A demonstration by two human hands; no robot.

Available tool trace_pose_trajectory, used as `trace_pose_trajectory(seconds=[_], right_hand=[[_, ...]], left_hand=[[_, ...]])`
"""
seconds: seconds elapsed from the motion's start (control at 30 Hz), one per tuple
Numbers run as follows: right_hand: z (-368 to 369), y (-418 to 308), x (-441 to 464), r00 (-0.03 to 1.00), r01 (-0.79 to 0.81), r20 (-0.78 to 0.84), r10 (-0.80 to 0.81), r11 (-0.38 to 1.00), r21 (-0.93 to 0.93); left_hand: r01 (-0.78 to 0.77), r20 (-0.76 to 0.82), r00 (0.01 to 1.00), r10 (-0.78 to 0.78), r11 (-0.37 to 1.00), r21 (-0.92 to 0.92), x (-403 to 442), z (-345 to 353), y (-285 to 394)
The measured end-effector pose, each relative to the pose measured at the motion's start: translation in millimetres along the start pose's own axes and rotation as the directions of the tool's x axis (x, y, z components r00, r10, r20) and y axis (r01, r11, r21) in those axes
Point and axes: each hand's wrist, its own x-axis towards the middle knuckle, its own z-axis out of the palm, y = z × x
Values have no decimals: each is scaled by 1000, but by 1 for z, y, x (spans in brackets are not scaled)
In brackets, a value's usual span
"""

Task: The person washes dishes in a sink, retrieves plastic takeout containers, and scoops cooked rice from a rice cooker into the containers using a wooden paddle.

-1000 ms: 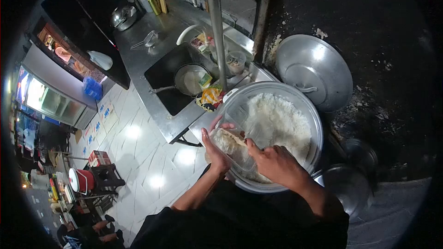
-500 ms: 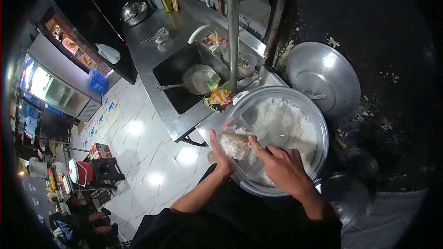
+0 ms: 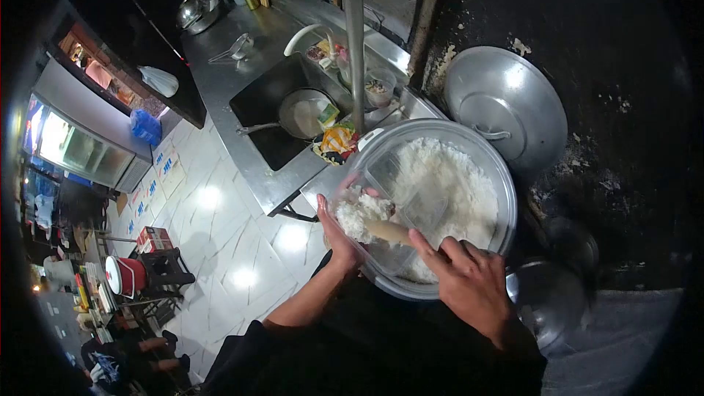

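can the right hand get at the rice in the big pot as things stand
Probably yes: the right hand, holding the paddle, is over the near side of the pot, where much of the rice lies uncovered. The clear container in the left hand overhangs only part of it.

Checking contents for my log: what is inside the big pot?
White rice is heaped in the big pot. The right hand hides part of the inside, the clear container blurs another part, and the pot's bottom, under the rice, cannot be seen.
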Motion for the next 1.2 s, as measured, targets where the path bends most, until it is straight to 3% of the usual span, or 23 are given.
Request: trace_pose_trajectory(seconds=[0.1,0.2,0.4,0.53,0.63,0.7,0.8,1.0,1.13,1.2], right_hand=[[14,1,-4,994,88,-65,-90,995,-40],[20,-6,-1,996,83,37,-81,995,-62],[36,-3,13,991,119,51,-124,990,80],[59,7,22,996,62,44,-74,970,235],[63,12,22,999,-3,50,-11,965,262],[58,16,17,998,-59,50,48,965,257],[31,13,7,998,-28,-51,30,999,45],[26,19,3,983,146,-107,-150,988,-44],[24,15,9,979,201,5,-202,969,-145],[20,16,16,977,211,67,-203,968,-138]], left_hand=[[-16,-6,1000,16,1000,25,-1,-1,0],[-30,-24,999,32,997,73,-7,8,-1],[-124,22,992,122,986,111,-8,20,-4],[-89,8,996,88,995,48,4,2,-7],[-83,-147,985,85,996,24,10,-5,-12],[-97,-106,990,96,995,-3,16,-11,-7],[-91,-93,991,91,996,5,19,-12,2],[18,-95,995,-19,1000,-5,15,-8,4],[105,-138,985,-104,994,3,5,16,12],[78,-108,992,-70,995,68,6,21,13]])
